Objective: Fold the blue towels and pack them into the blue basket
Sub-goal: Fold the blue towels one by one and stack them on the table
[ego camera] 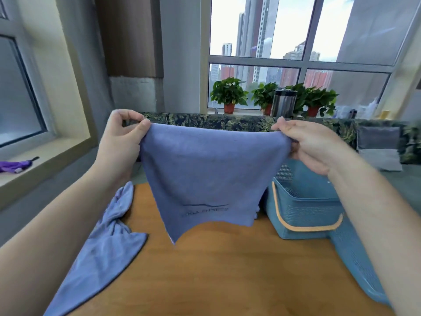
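Note:
A blue towel [205,174] with a dark logo near its lower edge hangs in the air above the wooden table [216,270]. My left hand [120,137] pinches its top left corner and my right hand [312,144] pinches its top right corner, so the top edge is stretched between them. A second blue towel [104,242] lies crumpled on the table's left side, partly under my left forearm. The blue basket [303,215], with an orange handle, stands on the table at the right, behind and below my right hand.
A second blue basket or lid [355,258] lies at the right table edge under my right forearm. Behind the table runs a leaf-patterned sofa [216,122] with grey cushions [378,147]. Potted plants [229,94] and a metal flask [283,102] stand on the window sill. A purple item [16,166] lies on the left sill.

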A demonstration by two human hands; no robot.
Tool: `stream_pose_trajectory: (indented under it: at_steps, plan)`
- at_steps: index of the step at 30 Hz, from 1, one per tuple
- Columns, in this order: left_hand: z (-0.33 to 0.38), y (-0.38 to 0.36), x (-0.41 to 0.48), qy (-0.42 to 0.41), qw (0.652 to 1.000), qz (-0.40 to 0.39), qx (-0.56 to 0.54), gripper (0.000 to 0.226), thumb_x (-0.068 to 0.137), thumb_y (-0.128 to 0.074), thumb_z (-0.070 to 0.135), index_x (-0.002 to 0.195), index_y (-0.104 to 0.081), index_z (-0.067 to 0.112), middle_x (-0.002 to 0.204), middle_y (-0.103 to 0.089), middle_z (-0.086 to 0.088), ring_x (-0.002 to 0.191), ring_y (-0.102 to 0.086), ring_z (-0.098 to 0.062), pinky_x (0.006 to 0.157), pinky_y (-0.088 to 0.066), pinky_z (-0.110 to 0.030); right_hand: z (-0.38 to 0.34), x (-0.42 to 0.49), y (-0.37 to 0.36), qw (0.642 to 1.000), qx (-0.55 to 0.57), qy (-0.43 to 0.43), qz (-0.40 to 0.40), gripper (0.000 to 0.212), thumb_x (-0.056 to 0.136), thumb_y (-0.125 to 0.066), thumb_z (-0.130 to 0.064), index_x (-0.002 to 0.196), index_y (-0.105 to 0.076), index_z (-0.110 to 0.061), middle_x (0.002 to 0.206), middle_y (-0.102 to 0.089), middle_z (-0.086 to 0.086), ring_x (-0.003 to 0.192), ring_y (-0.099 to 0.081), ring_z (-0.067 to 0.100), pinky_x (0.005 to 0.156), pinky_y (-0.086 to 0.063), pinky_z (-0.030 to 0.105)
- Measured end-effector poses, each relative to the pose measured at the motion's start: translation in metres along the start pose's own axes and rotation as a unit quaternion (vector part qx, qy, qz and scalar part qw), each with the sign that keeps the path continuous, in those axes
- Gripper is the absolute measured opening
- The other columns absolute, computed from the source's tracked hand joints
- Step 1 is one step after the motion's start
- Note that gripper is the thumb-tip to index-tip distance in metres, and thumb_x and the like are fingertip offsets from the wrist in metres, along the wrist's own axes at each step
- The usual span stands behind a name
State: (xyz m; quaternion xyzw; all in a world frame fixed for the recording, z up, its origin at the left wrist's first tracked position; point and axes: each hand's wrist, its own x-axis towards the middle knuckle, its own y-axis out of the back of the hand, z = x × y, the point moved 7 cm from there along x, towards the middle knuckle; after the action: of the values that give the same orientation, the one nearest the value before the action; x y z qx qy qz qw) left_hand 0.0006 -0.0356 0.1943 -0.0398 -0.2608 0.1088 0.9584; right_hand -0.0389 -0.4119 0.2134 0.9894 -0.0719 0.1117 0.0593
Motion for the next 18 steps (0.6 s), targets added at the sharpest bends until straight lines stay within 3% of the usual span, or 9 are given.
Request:
stream_pose_trajectory:
  at_steps: [2, 4, 7, 9, 11, 13, 15, 16, 18]
  plan:
    - [0.009, 0.004, -0.009, 0.002, 0.999, -0.033, -0.018, 0.008, 0.087, -0.072, 0.031, 0.094, -0.07, 0.028, 0.074, -0.062, 0.002, 0.071, -0.05, -0.017, 0.065, -0.041, -0.03, -0.009, -0.018, -0.004, 0.994, 0.085, 0.023, -0.065, 0.028, 0.077, -0.074, -0.033, 0.096, -0.069, -0.013, 0.077, -0.072, -0.004, 0.065, -0.064, 0.007, 0.062, -0.054, 0.023]
    - [0.016, 0.006, -0.018, 0.007, 0.997, -0.064, -0.031, 0.015, 0.083, -0.075, 0.026, 0.098, -0.076, 0.025, 0.084, -0.069, -0.002, 0.085, -0.055, -0.022, 0.08, -0.044, -0.039, -0.011, -0.032, -0.002, 0.988, 0.102, 0.04, -0.105, 0.046, 0.062, -0.081, -0.023, 0.105, -0.07, -0.01, 0.086, -0.074, 0.001, 0.075, -0.068, 0.009, 0.067, -0.056, 0.021]
    - [0.018, 0.005, -0.027, -0.001, 0.996, -0.088, 0.032, 0.026, 0.082, -0.08, 0.013, 0.106, -0.076, 0.023, 0.097, -0.076, -0.006, 0.091, -0.066, -0.018, 0.093, -0.05, -0.038, -0.003, -0.036, 0.006, 0.994, 0.037, 0.044, -0.088, 0.046, 0.066, -0.079, -0.003, 0.11, -0.071, -0.01, 0.097, -0.075, 0.006, 0.086, -0.071, 0.014, 0.073, -0.056, 0.021]
    - [0.017, 0.003, -0.028, -0.05, 0.974, -0.074, 0.21, 0.027, 0.083, -0.08, 0.014, 0.105, -0.076, 0.028, 0.085, -0.074, 0.003, 0.075, -0.064, -0.001, 0.084, -0.05, -0.019, 0.006, -0.03, 0.012, 0.997, -0.05, 0.045, -0.041, 0.034, 0.078, -0.074, 0.005, 0.105, -0.072, -0.015, 0.094, -0.076, 0.004, 0.085, -0.07, 0.014, 0.072, -0.056, 0.02]
    - [0.01, -0.004, -0.029, -0.084, 0.934, -0.071, 0.341, 0.024, 0.083, -0.079, 0.014, 0.103, -0.075, 0.027, 0.077, -0.066, 0.012, 0.064, -0.057, 0.004, 0.066, -0.04, -0.003, 0.018, -0.022, 0.015, 0.986, -0.156, 0.048, -0.008, 0.027, 0.085, -0.074, 0.003, 0.098, -0.074, -0.02, 0.091, -0.077, 0.004, 0.082, -0.069, 0.013, 0.076, -0.057, 0.022]
    - [-0.004, -0.013, -0.03, -0.09, 0.91, -0.09, 0.394, 0.018, 0.084, -0.078, 0.015, 0.099, -0.075, 0.024, 0.076, -0.063, 0.018, 0.067, -0.056, 0.006, 0.061, -0.037, -0.001, 0.032, -0.012, 0.015, 0.967, -0.247, 0.056, -0.003, 0.022, 0.088, -0.074, -0.003, 0.092, -0.075, -0.025, 0.09, -0.076, 0.002, 0.079, -0.067, 0.009, 0.078, -0.054, 0.024]
    - [-0.021, -0.018, -0.026, -0.083, 0.901, -0.105, 0.412, 0.009, 0.086, -0.076, 0.017, 0.089, -0.073, 0.024, 0.076, -0.064, 0.016, 0.07, -0.056, 0.002, 0.061, -0.038, -0.006, 0.044, -0.006, 0.01, 0.945, -0.32, 0.063, -0.014, 0.02, 0.093, -0.07, -0.009, 0.086, -0.073, -0.027, 0.085, -0.073, -0.004, 0.072, -0.062, 0.002, 0.068, -0.048, 0.015]
    - [-0.03, -0.019, -0.021, -0.075, 0.899, -0.11, 0.417, 0.006, 0.087, -0.075, 0.018, 0.086, -0.071, 0.023, 0.076, -0.065, 0.012, 0.071, -0.057, -0.001, 0.062, -0.04, -0.011, 0.049, -0.003, 0.008, 0.935, -0.348, 0.067, -0.014, 0.019, 0.095, -0.068, -0.013, 0.085, -0.071, -0.028, 0.087, -0.071, -0.003, 0.074, -0.061, 0.005, 0.064, -0.045, 0.016]
    - [-0.042, -0.02, -0.011, -0.062, 0.897, -0.115, 0.421, 0.006, 0.088, -0.074, 0.021, 0.084, -0.071, 0.02, 0.078, -0.065, 0.004, 0.071, -0.061, -0.011, 0.062, -0.044, -0.023, 0.058, 0.007, 0.008, 0.922, -0.379, 0.074, 0.005, 0.015, 0.098, -0.064, -0.018, 0.088, -0.068, -0.029, 0.104, -0.063, 0.007, 0.092, -0.057, 0.017, 0.072, -0.042, 0.025]
